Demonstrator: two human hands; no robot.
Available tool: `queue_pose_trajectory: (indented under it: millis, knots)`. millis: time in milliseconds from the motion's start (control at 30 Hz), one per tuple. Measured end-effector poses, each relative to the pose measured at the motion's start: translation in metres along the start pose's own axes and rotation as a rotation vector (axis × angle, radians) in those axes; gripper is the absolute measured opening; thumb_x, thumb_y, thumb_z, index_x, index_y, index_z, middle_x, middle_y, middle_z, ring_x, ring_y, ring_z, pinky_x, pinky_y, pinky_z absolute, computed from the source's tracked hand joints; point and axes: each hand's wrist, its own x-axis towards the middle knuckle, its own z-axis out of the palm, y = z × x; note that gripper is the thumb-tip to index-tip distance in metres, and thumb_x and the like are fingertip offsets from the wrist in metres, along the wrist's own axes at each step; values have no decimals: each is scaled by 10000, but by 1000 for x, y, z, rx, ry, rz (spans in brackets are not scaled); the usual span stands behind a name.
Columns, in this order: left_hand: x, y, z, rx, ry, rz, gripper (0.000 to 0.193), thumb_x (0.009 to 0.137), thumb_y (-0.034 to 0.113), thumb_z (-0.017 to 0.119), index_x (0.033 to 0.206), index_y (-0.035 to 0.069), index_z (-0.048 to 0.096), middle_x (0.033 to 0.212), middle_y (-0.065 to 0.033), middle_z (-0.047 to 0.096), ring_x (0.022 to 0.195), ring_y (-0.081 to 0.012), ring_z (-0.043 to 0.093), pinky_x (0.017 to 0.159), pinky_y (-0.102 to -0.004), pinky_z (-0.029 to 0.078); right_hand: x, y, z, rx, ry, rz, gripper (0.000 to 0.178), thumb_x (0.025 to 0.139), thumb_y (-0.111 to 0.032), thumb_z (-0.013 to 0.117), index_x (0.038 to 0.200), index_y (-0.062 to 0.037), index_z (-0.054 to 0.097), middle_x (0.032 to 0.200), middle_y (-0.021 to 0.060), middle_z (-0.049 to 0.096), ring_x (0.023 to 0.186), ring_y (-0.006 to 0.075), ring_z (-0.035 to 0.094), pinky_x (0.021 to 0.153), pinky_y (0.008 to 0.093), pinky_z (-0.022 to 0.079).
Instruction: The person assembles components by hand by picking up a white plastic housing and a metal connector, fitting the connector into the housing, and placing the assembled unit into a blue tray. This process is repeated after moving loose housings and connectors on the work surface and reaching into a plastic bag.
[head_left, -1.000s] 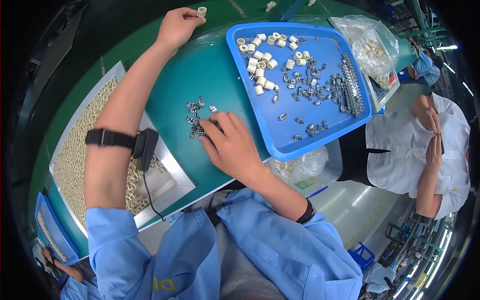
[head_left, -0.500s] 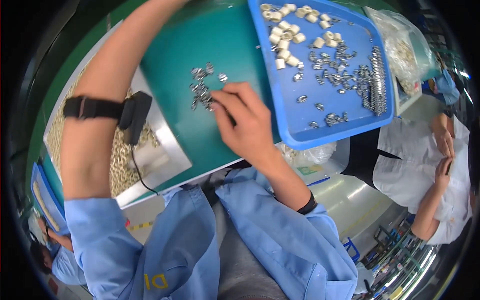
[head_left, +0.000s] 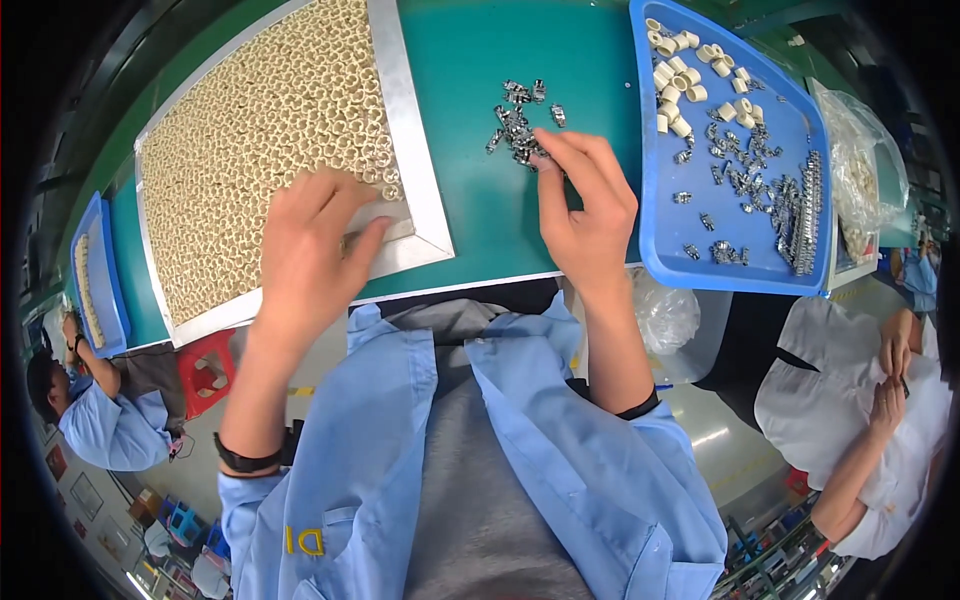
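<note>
my right hand is at the near right edge of a loose heap of small shiny metal pieces on the green tabletop. its thumb and forefinger tips point left into the heap, slightly parted, with metal right at their ends; whether i have a piece pinched there, i cannot tell. one piece lies apart, just beyond my forefinger.

my left hand is over the near right corner of the metal-framed tray of cream rings. its thumb stands off from the forefinger with a clear gap, the other fingers bent and partly hidden, so i cannot tell whether they hold anything. the closest rings sit just past my forefinger tip.

well to the right of the heap, beyond my right hand, the blue tray holds cream cylinders and more metal pieces.
</note>
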Motion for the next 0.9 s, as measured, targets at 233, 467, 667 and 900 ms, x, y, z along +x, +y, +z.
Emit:
queue_pose_trajectory:
  millis: [233,467,667,900]
  knots:
    - [-7,2,36,74,204,-105,246,778,132,810,998,66,725,933,-48,620,878,-258,591,759,-395,414,0,-2,-5,-125,-80,-127,212,833,101,680,1008,4,747,946,126,685,820,224,673,714,299,535]
    - [-7,1,36,31,234,-82,174,784,94,792,915,58,683,921,-44,626,861,-245,599,748,-391,429,-3,-2,-3,-66,-70,-66,169,820,87,709,964,1,728,905,114,687,811,205,668,722,296,527]
    - [-18,1,38,-221,354,-8,188,764,5,786,867,28,631,973,-79,692,852,-263,658,716,-376,512,-4,-14,-2,195,-137,104,164,839,93,725,994,41,712,945,130,710,818,190,670,713,293,530]
    - [-27,6,26,-429,428,89,327,714,-66,820,998,-31,663,1016,-159,726,850,-286,706,705,-347,557,9,-69,-6,474,-220,6,180,804,83,789,962,73,704,893,175,710,781,201,672,674,309,535]
